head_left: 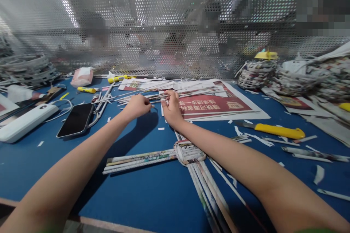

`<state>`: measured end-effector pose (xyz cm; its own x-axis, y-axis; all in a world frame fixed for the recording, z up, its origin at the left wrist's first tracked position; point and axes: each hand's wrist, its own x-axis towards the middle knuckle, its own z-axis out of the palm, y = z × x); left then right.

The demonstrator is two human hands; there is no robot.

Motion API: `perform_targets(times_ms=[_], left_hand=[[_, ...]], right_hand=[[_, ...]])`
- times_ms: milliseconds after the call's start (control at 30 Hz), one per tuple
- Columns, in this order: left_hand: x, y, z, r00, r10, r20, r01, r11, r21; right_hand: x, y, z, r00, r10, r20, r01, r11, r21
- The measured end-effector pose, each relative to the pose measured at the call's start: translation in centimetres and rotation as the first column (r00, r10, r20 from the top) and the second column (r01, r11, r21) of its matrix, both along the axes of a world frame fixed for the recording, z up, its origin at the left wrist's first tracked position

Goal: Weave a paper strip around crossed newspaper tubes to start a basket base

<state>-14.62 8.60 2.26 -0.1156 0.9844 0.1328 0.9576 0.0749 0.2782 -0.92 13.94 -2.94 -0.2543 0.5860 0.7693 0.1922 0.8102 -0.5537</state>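
In the head view, the left hand (pixel 139 106) hangs beside the near left edge of a loose heap of thin newspaper tubes (pixel 197 91), its fingers curled in and the thumb close to the forefinger; I cannot tell whether a tube is pinched there; the right hand (pixel 172 108) is half spread, its fingertips at the heap and its thumb apart from the forefinger, and whether it grips anything is likewise unclear; the heap lies at the far middle, partly on a red-printed newspaper sheet (pixel 240 105), probably so that the tubes sit together within reach of both hands; nearer, under the right forearm, a cross of flattened paper tubes (pixel 190 151) lies flat on the blue tabletop (pixel 153 196), its arms fanned apart and its centre bound by a wound tube, which seems to keep the crossing sets from sliding; to the right, a yellow-handled knife (pixel 279 130) lies among paper scraps, apparently set aside of the working space; to the left, a smartphone (pixel 76 120) and a white power bank (pixel 28 122) rest clear of the cross; woven paper baskets (pixel 255 74) stand at the far right, before a perforated metal screen (pixel 164 51).
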Motion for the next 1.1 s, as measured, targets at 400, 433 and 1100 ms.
perform_targets(times_ms=[400,433,1100], left_hand=[[7.2,-5.6,1.9,0.832,-0.422,-0.360,0.423,0.903,-0.079],[7.7,-6.1,2.0,0.794,-0.512,-0.327,0.512,0.854,-0.095],[10.6,-6.2,-3.0,0.614,-0.766,0.193,0.768,0.635,0.078]], right_hand=[[1.0,-0.1,3.9,0.999,-0.043,-0.012,0.042,0.998,-0.045],[1.1,-0.2,4.4,0.999,-0.041,0.005,0.041,0.998,-0.044],[17.4,-7.2,2.7,0.936,-0.052,0.348,0.138,0.964,-0.226]])
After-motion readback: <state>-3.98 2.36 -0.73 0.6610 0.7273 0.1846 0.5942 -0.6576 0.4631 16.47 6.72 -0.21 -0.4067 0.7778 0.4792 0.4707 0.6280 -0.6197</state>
